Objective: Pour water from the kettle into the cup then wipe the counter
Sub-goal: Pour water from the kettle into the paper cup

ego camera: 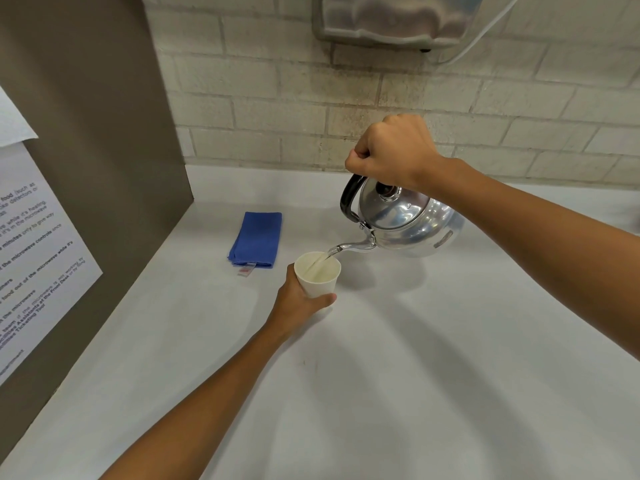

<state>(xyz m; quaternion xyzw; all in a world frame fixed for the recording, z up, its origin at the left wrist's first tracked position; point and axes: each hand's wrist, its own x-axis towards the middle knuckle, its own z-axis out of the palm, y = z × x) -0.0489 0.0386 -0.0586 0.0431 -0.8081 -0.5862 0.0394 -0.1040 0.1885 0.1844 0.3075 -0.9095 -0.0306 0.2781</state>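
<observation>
A shiny metal kettle [412, 225] with a black handle hangs tilted above the white counter [381, 375]. My right hand [393, 152] is shut on its handle from above. Its spout points left and down, and a thin stream of water runs from it into a white paper cup [317, 275]. My left hand [298, 301] grips the cup from below and behind, holding it just under the spout. The cup holds some water. A folded blue cloth [256, 239] lies flat on the counter to the left of the cup.
A brown panel [90, 168] with a printed notice [31, 258] walls off the left side. A pale brick wall [311, 109] runs along the back. A metal dispenser [398, 19] with a white cord hangs on the wall above the kettle.
</observation>
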